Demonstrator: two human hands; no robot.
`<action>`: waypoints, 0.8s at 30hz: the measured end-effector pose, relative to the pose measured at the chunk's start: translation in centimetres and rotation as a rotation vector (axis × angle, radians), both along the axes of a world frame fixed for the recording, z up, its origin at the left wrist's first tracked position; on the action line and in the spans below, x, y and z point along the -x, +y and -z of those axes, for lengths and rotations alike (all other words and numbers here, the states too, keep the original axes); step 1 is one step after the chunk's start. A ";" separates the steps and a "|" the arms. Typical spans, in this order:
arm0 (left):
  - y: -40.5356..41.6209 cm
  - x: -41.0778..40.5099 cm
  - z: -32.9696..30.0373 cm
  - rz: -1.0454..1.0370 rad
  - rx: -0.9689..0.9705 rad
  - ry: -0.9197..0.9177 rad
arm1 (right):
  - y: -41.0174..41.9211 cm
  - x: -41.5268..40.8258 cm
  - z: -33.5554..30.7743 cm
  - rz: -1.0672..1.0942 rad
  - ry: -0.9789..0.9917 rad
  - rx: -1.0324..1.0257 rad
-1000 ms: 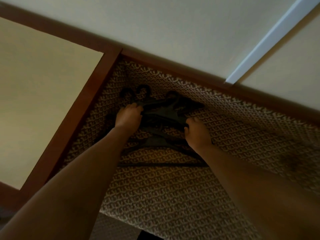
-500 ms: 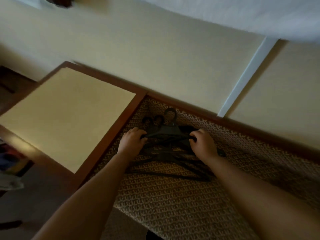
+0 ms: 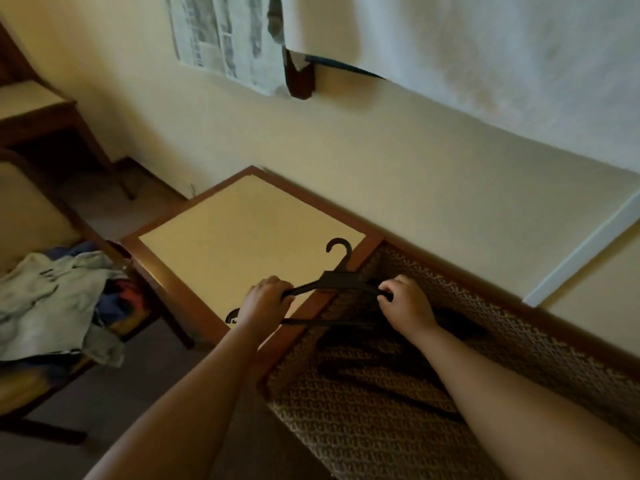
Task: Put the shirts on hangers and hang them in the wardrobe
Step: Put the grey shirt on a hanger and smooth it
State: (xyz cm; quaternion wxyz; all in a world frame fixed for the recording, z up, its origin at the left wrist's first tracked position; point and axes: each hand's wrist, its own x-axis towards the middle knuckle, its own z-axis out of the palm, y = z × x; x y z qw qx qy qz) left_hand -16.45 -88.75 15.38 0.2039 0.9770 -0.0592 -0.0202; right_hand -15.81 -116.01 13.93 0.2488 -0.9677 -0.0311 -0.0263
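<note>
A black plastic hanger is lifted above the seam between a side table and a patterned surface. My left hand grips its left arm and my right hand grips its right arm. Its hook points up over the table top. A second hook peeks out just left of my left wrist. More black hangers lie in a dark pile on the patterned surface under my right forearm. A heap of shirts, pale blue on top with coloured ones beneath, lies on a chair at the left.
The wood-framed side table with a cream top stands against the wall. The patterned woven surface runs to the right along a wooden rail. A wooden chair holds the clothes at the left. Newspaper and white cloth hang on the wall above.
Both hands have lifted one hanger off the pile and carried it left toward the side table. The view has swung up and left, bringing the chair and clothes into sight.
</note>
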 end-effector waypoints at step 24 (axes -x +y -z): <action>29.1 -20.0 3.1 0.092 -0.012 0.022 | 29.1 -16.9 3.5 0.084 0.049 -0.007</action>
